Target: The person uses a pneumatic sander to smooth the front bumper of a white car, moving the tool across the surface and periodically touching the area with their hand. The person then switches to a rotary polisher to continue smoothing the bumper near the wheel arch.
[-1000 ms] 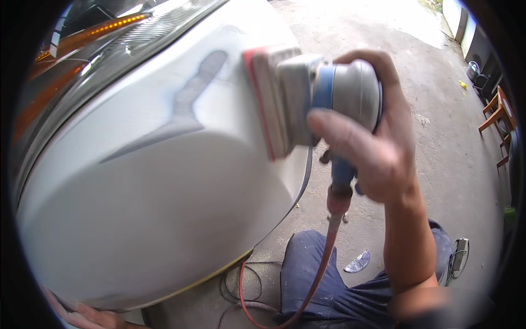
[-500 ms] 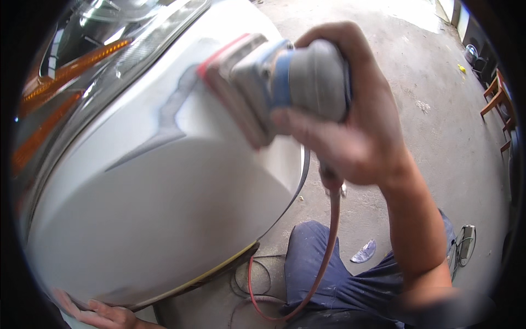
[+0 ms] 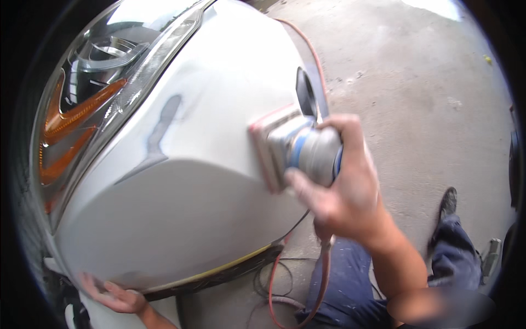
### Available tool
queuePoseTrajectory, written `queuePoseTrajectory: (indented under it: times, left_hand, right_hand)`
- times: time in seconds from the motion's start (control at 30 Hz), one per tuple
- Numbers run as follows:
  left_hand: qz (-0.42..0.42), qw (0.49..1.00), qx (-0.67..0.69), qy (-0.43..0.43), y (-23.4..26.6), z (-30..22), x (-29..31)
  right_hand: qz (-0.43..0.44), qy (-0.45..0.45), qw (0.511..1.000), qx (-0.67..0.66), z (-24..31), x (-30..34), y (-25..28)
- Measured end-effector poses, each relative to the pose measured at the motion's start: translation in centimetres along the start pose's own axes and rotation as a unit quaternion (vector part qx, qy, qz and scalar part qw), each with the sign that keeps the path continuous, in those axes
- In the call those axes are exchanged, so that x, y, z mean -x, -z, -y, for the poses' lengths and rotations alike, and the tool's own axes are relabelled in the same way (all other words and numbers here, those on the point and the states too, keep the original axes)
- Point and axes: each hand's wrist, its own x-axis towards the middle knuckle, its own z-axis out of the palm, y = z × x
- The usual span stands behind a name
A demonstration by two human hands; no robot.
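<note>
My right hand point(image 3: 350, 181) is wrapped round the grey-and-blue body of an air sander point(image 3: 315, 153). The sander's flat, red-edged pad lies against or very near the right part of a white car bumper point(image 3: 208, 120); its exact contact is blurred. A dark grey worn patch point(image 3: 161, 131) marks the bumper to the left of the sander. At the lower left my left hand point(image 3: 115, 296) rests on the bumper's bottom edge, fingers stretched out and holding nothing. A reddish hose point(image 3: 326, 263) hangs from the sander.
The headlight point(image 3: 104, 82) with orange strips borders the bumper on the left. A dark oval opening point(image 3: 306, 90) sits at the bumper's far right. Hose and cable loops point(image 3: 274, 279) lie on the concrete floor point(image 3: 405, 98) by my legs. A dark shoe point(image 3: 448, 202) is at the right.
My right hand has carried the sander right and nearer, away from the dark patch toward the bumper's right side. The view has shifted, and my left hand stays at the lower edge.
</note>
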Motion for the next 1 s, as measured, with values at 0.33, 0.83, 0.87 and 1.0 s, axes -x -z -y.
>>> queuePoseTrajectory:
  times: [0.33,0.83,0.87,1.0]
  left_hand:
    - [0.569,0.449,0.532,0.437,4.3,-29.8,7.5]
    - [0.48,0.594,0.504,0.403,4.6,-29.9,-0.6]
    - [0.5,0.598,0.495,0.383,4.6,-29.4,0.6]
    - [0.538,0.604,0.451,0.377,4.6,-29.2,1.3]
  right_hand:
    - [0.049,-0.166,0.976,-0.129,1.0,5.1,-0.5]
    - [0.202,-0.077,0.962,-0.169,4.9,-2.6,2.4]
    - [0.191,-0.086,0.964,-0.16,4.2,-1.2,1.9]
    - [0.124,-0.088,0.974,-0.169,3.3,0.7,1.4]
